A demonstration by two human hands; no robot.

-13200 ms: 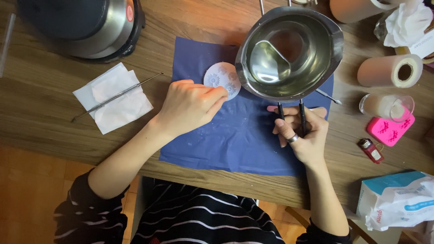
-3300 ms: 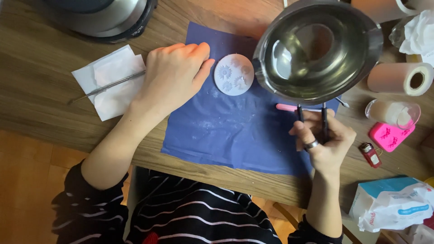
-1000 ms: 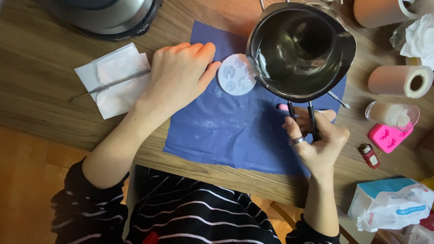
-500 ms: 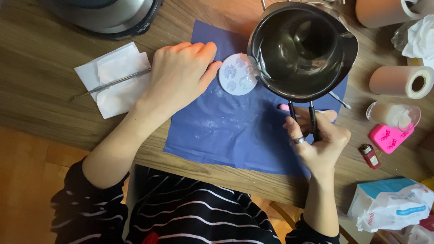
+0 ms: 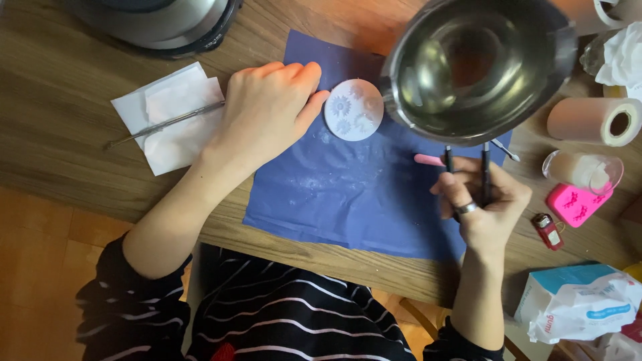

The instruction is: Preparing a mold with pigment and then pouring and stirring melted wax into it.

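Pouring step: right hand (image 5: 483,204) grips the shiny steel pitcher (image 5: 478,67) by its handle over the round white flower mould (image 5: 354,109); left hand (image 5: 266,107), flat, steadies it. Next calls for a slow tilt.

Wooden table (image 5: 60,100) bearing blue cloth (image 5: 348,200), white napkin (image 5: 170,120), tape roll (image 5: 592,120), tissue pack (image 5: 582,307)

The scene is being carried by a table (image 5: 60,100) of brown wood with a lengthwise grain, its near edge running slantwise across the lower part of the view. Beneath that edge, a floor (image 5: 47,281) of warm orange-brown wooden boards is being shown at lower left. The table surface is being lit softly and evenly from above, and faint shadows are being cast upon it. No walls or windows are being taken in by the view.
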